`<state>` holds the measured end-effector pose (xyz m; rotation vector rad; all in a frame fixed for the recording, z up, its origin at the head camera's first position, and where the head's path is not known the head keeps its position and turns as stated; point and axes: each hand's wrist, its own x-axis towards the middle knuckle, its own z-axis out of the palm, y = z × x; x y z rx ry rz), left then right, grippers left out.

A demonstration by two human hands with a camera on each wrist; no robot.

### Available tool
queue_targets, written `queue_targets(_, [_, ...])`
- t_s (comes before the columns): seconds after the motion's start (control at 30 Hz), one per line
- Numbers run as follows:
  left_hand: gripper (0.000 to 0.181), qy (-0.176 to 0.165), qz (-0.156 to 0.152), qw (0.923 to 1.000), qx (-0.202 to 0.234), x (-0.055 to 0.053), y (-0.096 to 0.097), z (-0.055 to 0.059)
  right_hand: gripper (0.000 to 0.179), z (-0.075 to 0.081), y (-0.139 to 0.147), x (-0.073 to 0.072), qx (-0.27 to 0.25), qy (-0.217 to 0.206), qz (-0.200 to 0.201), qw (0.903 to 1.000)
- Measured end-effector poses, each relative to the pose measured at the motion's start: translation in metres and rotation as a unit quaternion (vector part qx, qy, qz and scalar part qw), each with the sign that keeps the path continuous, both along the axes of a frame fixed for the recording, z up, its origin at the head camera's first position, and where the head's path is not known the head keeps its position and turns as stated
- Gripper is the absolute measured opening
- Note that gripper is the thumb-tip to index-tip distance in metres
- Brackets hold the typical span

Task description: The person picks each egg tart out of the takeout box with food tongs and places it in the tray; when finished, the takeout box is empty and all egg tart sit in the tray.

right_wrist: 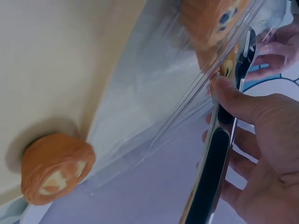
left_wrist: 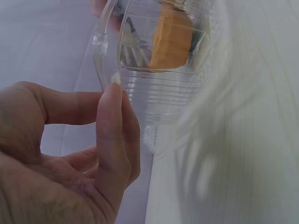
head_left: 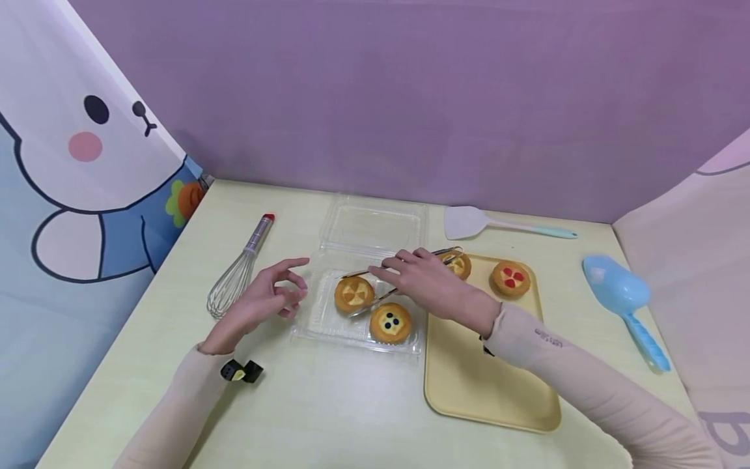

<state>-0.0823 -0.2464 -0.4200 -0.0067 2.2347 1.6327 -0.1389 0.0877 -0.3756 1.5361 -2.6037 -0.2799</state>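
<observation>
My right hand (head_left: 418,283) grips metal tongs (right_wrist: 212,172) with dark inlays on the handles. The tong arms spread on either side of an egg tart (head_left: 354,296) with wedge-shaped pieces on top, inside a clear plastic box (head_left: 336,335). Beside it in the box sits a tart with dark blue berries (head_left: 390,323). My left hand (head_left: 263,296) is at the box's left edge, its fingers loosely bent. In the left wrist view one fingertip (left_wrist: 114,88) appears to touch the box rim; whether it grips is unclear.
A yellow tray (head_left: 486,391) right of the box bears a tart with red pieces (head_left: 510,279) and a partly hidden tart (head_left: 461,266). A whisk (head_left: 240,270) lies at left, a spatula (head_left: 469,223) behind, a blue scoop (head_left: 621,293) at far right. The box lid (head_left: 375,225) stands open.
</observation>
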Motion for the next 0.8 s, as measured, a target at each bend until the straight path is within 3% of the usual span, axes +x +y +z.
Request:
queue_targets(0.3, [0.070,0.009,-0.001,0.9999,-0.011,0.001,0.001,0.001,0.060,-0.002,-0.003,0.001,-0.010,-0.012,0.006,0.9999])
queue_targets(0.8, [0.071,0.004,-0.001,1.0000,-0.007,0.002,0.002,0.004,0.055,-0.008,-0.012,0.009,-0.002,0.008,0.019,0.9998])
